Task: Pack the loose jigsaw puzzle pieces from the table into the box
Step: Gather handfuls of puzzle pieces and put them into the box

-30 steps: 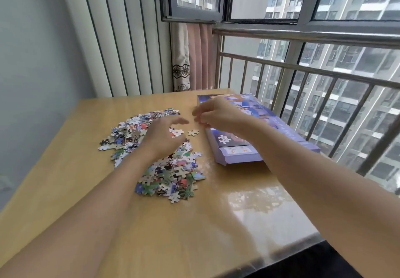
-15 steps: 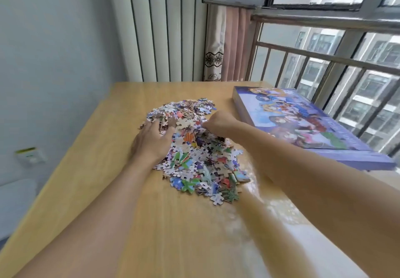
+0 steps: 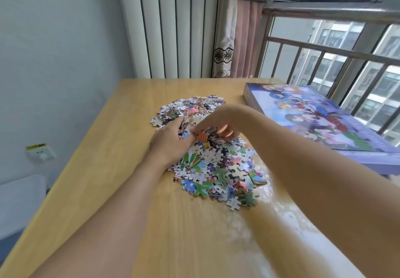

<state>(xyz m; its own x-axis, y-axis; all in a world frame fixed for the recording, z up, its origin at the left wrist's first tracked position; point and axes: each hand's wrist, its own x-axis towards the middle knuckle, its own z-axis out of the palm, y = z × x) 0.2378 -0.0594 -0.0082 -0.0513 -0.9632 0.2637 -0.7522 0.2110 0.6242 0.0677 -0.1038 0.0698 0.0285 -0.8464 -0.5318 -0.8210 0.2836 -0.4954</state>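
A heap of colourful jigsaw pieces (image 3: 218, 169) lies in the middle of the wooden table (image 3: 121, 139). My left hand (image 3: 171, 141) and my right hand (image 3: 223, 120) meet over the heap's middle, fingers curled round a clump of pieces gathered between them. More pieces spread beyond the hands towards the far side. The purple puzzle box (image 3: 313, 120), printed with cartoon figures, lies flat and closed to the right of the heap, near the railing.
A barred window railing (image 3: 337, 65) runs along the table's right side. White vertical blinds and a pink curtain (image 3: 244, 40) hang behind the table. A wall socket (image 3: 40, 152) sits on the left wall.
Both hands have left the box area and come onto the heap. Since half a second ago they have closed in on each other and scooped pieces up between them.
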